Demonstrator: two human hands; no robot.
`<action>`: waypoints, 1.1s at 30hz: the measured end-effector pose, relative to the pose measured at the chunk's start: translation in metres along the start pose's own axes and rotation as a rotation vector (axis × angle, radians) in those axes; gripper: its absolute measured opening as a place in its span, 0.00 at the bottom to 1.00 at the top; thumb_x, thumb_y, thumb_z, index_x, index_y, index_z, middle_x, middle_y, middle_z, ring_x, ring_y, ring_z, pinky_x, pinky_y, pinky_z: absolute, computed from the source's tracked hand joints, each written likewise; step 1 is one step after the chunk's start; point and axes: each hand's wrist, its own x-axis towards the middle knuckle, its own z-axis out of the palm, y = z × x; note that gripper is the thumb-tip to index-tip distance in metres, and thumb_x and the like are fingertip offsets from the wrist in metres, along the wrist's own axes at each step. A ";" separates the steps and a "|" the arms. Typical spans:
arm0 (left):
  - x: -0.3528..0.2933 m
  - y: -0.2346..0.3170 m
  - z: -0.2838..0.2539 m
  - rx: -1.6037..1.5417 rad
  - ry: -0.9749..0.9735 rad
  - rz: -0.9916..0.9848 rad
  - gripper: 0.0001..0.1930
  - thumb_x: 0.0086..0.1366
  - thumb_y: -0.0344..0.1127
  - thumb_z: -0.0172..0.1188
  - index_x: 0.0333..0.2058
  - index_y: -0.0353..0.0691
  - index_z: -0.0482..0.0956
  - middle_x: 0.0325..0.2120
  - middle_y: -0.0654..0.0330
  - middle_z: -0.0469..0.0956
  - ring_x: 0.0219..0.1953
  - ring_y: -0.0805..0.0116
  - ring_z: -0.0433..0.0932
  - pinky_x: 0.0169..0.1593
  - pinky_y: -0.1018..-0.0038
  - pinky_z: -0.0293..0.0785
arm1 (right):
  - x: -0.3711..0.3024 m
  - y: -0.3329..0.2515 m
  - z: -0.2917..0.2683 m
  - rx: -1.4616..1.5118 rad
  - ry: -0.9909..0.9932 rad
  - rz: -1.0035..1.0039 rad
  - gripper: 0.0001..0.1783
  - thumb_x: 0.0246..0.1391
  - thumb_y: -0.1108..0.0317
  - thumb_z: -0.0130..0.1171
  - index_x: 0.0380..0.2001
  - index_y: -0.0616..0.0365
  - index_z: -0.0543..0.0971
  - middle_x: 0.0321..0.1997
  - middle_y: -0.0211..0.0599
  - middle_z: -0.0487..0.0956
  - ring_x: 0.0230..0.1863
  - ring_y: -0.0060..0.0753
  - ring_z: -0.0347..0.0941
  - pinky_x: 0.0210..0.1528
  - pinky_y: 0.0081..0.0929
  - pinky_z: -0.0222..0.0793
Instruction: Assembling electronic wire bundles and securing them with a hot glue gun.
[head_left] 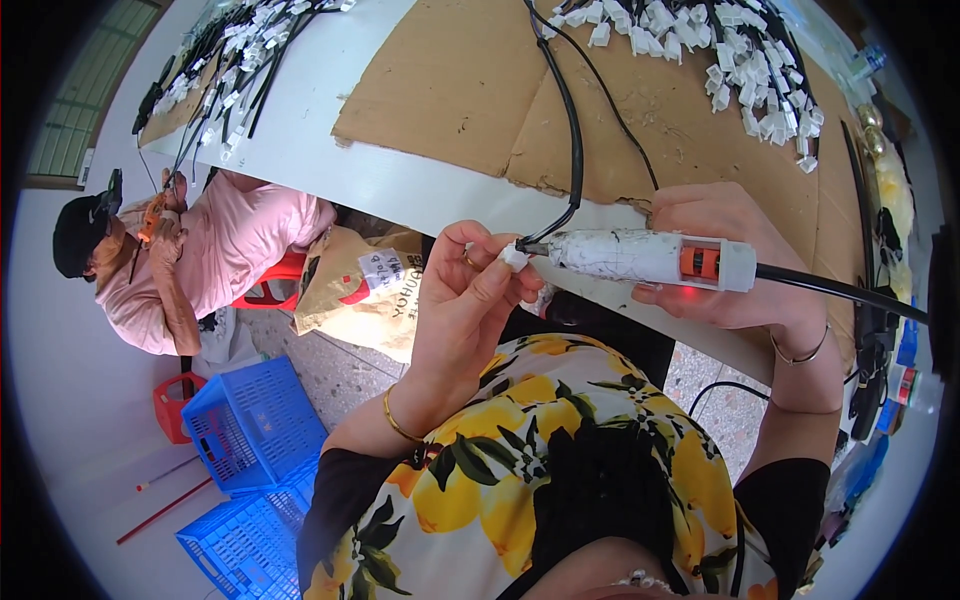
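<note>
My left hand (458, 300) pinches a small white plastic connector (514, 257) between thumb and fingers. A black cable (576, 150) runs from the connector up over the table edge. My right hand (725, 240) is wrapped round a stained white pen-shaped electric tool (615, 257) with an orange part in its rear window and a black cord (830, 284) at its back end. The tool's narrow tip points left and meets or nearly meets the connector; contact is too small to tell. A red glow shows near my right palm.
Brown cardboard (450, 90) covers part of the white table (300, 150). Bundles of black cables with white connectors (760, 100) lie at the far side. A co-worker in pink (240, 230) sits at left, holding an orange tool. Blue crates (260, 420) and a paper sack (350, 300) stand on the floor.
</note>
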 end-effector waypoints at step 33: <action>0.001 0.001 -0.004 0.301 0.007 0.222 0.13 0.55 0.17 0.50 0.38 0.37 0.61 0.40 0.51 0.71 0.36 0.65 0.74 0.41 0.72 0.72 | -0.004 0.002 0.000 -0.051 0.063 -0.002 0.15 0.27 0.66 0.67 0.17 0.59 0.70 0.17 0.37 0.67 0.20 0.43 0.65 0.21 0.30 0.61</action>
